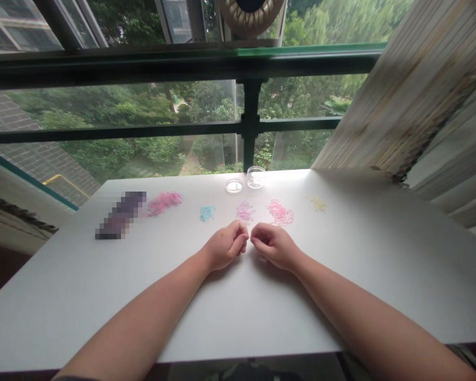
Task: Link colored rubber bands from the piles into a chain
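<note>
My left hand [228,245] is closed with thumb and fingers pinched together, just above the white table. Close beside it, my right hand [275,244] is also curled in a pinch, its fingertips almost meeting the left ones. Anything between the fingers is too small to make out. Beyond the hands lie loose piles of small thin loops, like rubber bands or clips: a purple pile [245,211], a pink pile [281,211], a turquoise pile [207,213] and a sparse yellow pile [318,203]. A larger mixed pile [165,203], mostly pink, lies farther left.
A clear round dish [256,178] and a flat clear lid [234,186] stand at the back edge of the white table [222,317]. A dark oblong object [121,215], pixelated, lies at the left. A window with green bars is behind, a curtain [365,106] at right.
</note>
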A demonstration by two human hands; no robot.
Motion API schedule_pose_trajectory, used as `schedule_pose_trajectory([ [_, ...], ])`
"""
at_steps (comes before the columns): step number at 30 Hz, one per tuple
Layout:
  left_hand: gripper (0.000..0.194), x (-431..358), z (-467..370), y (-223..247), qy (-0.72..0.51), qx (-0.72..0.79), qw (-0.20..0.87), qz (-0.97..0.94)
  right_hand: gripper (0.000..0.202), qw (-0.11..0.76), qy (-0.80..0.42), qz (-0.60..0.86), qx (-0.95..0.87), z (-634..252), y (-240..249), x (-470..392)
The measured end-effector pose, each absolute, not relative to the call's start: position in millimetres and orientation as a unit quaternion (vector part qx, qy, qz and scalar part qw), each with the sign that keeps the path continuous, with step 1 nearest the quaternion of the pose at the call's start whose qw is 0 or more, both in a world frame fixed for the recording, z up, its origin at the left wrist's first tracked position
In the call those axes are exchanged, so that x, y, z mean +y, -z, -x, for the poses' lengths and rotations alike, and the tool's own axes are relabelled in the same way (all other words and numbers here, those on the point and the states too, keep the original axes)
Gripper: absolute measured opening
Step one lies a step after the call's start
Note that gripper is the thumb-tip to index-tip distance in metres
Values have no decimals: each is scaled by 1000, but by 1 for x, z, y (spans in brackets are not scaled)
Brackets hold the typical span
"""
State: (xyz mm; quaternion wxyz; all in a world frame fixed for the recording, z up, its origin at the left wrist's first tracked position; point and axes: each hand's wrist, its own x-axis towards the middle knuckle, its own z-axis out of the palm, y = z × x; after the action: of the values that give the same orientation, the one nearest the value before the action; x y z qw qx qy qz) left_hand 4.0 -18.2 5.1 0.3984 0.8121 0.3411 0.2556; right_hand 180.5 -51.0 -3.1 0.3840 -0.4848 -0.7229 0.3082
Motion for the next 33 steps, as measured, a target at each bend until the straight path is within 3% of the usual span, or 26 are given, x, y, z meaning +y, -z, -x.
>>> schedule_pose_trajectory([
  [16, 18, -17, -3, -8, -227, 359, 391, -816, 16, 380, -351, 481, -708, -180, 3, -53],
  [33, 16, -16, -3, -6, -218, 339, 386, -830, 4, 413, -355, 470, -694, -180, 4, -53],
])
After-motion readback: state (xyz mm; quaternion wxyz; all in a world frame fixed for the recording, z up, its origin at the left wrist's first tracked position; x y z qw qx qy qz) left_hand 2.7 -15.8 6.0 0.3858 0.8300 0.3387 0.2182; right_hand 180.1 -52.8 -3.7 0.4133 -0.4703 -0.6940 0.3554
